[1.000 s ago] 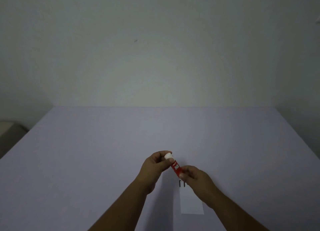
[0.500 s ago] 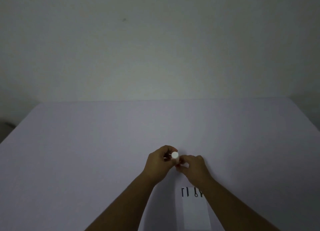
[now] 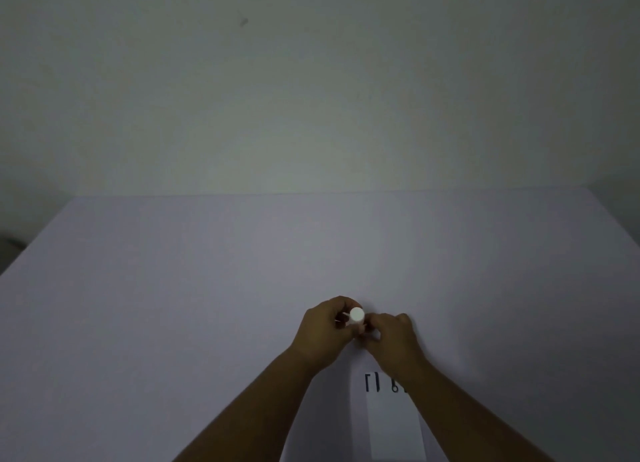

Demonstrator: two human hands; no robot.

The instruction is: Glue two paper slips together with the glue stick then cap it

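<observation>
Both hands, left [image 3: 323, 333] and right [image 3: 393, 338], pinching glue stick [image 3: 356, 315] above table [image 3: 173, 305]; white end toward camera; paper slip [image 3: 394, 427] flat below wrists.

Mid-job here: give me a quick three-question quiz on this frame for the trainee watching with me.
1. True or false: the glue stick lies on the table, untouched.
2. Which hand partly covers the black print on the paper slip? A) the left hand B) the right hand C) neither
3. Fill in: the end of the glue stick that faces the camera is coloured ____.

Key:
1. False; both hands hold it above the table.
2. B; the right forearm crosses the print.
3. White.
</observation>
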